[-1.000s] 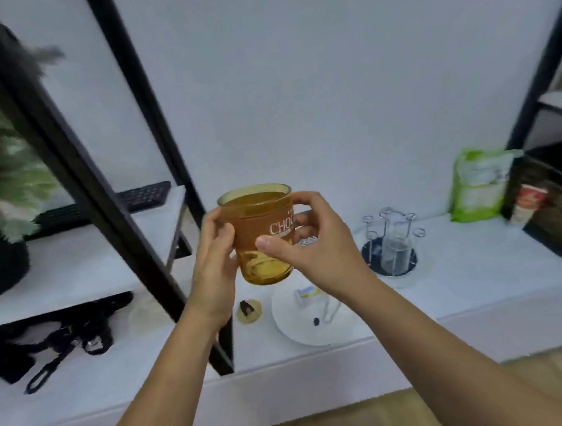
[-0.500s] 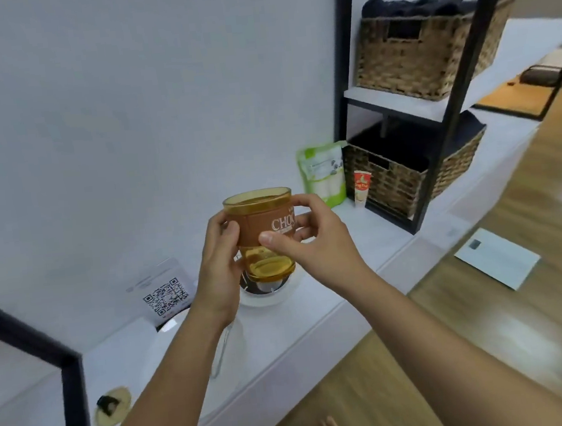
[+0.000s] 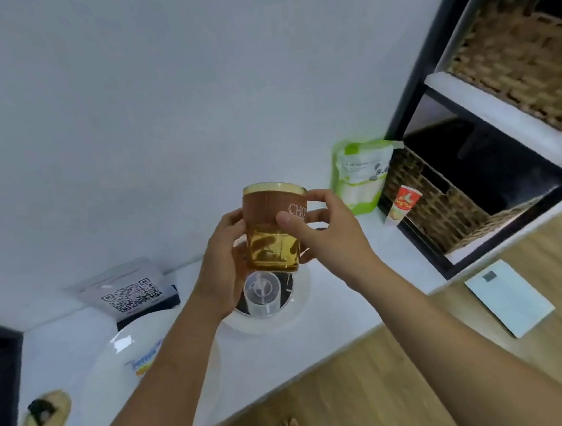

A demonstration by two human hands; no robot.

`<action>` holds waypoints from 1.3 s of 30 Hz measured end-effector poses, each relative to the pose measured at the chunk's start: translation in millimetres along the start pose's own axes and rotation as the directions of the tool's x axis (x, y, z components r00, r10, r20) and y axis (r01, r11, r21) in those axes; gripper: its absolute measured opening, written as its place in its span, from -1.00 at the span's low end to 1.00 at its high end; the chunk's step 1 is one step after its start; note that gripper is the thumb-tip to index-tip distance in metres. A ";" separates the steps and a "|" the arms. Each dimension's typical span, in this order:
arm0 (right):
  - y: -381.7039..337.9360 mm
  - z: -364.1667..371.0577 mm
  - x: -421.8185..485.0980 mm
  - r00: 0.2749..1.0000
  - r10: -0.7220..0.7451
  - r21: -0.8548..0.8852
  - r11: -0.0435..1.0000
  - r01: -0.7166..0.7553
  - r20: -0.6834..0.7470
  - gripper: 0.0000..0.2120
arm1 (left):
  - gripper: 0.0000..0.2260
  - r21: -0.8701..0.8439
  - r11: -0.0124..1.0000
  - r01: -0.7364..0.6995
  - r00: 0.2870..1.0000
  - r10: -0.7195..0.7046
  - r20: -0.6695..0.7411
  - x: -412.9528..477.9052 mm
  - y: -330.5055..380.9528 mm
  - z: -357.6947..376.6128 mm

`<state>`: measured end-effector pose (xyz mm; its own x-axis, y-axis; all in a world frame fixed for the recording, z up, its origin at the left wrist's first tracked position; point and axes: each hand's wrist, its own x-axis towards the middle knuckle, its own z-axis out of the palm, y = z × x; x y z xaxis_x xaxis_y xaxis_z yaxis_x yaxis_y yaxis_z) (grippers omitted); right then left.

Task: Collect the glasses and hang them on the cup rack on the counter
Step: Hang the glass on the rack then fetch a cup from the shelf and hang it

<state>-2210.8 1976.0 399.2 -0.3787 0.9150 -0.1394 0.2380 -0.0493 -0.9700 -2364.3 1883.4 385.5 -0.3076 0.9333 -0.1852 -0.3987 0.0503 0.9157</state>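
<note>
An amber glass [image 3: 272, 227] with a brown band and white lettering is held upright in mid-air, rim up. My left hand [image 3: 224, 263] grips its left side and my right hand [image 3: 326, 232] pinches its right side with thumb in front. Directly below it the cup rack [image 3: 301, 293] stands on the white counter, a round white tray with a dark base. A clear glass [image 3: 263, 295] hangs upside down on one of its posts. The rack's other posts are mostly hidden behind the amber glass and my hands.
A white plate [image 3: 115, 359] lies left of the rack, with a QR-code card [image 3: 129, 292] behind it. A green pouch [image 3: 362, 177], a red paper cup [image 3: 402, 204] and wicker baskets [image 3: 444, 211] on a black shelf stand to the right. A small yellow dish [image 3: 47, 415] sits far left.
The view has swung right and down, bringing the rack directly beneath the amber glass. Both hands keep the same hold on the glass, which now sits closer over the rack.
</note>
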 end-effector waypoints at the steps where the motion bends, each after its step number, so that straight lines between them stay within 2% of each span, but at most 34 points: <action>1: -2.5 3.3 7.6 1.000 0.001 0.005 1.000 -0.001 -0.004 -0.44 | -0.75 0.006 1.000 0.016 1.000 -0.016 -0.005 8.2 1.2 -2.5; 5: -5.7 14.1 37.7 0.998 0.015 0.016 1.000 -0.016 0.053 -0.51 | -0.73 0.084 0.995 0.055 0.995 -0.048 -0.093 40.4 9.0 -7.9; 7: -1.8 17.4 59.4 0.994 0.070 0.062 0.995 -0.076 0.089 -0.46 | -0.65 0.129 0.988 0.081 0.985 -0.060 -0.160 56.5 12.9 -9.4; 9: 2.0 19.1 81.0 0.986 0.111 0.090 0.988 -0.123 0.127 -0.43 | -0.69 0.202 0.977 0.068 0.981 -0.028 -0.191 71.1 15.2 -9.6; 13: 8.6 23.1 121.9 0.961 0.177 0.085 0.976 -0.198 0.212 -0.52 | -0.73 0.348 0.932 0.103 0.965 -0.009 -0.262 95.7 22.4 -6.7; 15: 13.2 26.3 140.9 0.930 0.226 0.055 0.966 -0.252 0.289 -0.61 | -0.73 0.357 0.922 0.147 0.950 -0.031 -0.310 106.4 25.1 -5.4; 19: 21.6 33.6 174.3 0.880 0.283 -0.062 0.958 -0.281 0.382 -0.71 | -0.54 0.350 0.911 0.219 0.925 -0.081 -0.370 123.3 23.3 1.3; 21: 29.7 36.6 185.9 0.867 0.314 -0.120 0.949 -0.290 0.386 -0.70 | -0.56 0.329 0.915 0.232 0.915 -0.091 -0.393 132.0 14.7 -2.2; 24: 43.7 39.5 199.6 0.852 0.354 -0.215 0.933 -0.290 0.385 -0.64 | -0.72 0.258 0.924 0.280 0.886 -0.146 -0.439 141.2 2.1 -11.7; 29: 63.5 43.4 215.5 0.864 0.353 -0.354 0.908 -0.224 0.359 -0.58 | -0.66 0.242 0.897 0.370 0.885 -0.262 -0.384 152.6 -11.5 -22.8; 35: 84.0 54.0 222.4 0.840 0.423 -0.453 0.856 -0.248 0.340 -0.49 | -0.71 0.263 0.855 0.448 0.864 -0.338 -0.372 164.3 -22.8 -39.3; 39: 95.0 60.7 226.0 0.828 0.437 -0.487 0.841 -0.236 0.352 -0.57 | -0.72 0.301 0.836 0.458 0.867 -0.346 -0.358 167.9 -31.3 -49.1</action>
<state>-2328.0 2153.9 263.4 -0.5244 0.5949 -0.6092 0.7254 -0.0625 -0.6855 -2445.8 2021.0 308.3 -0.4382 0.6644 -0.6054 -0.2139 0.5771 0.7882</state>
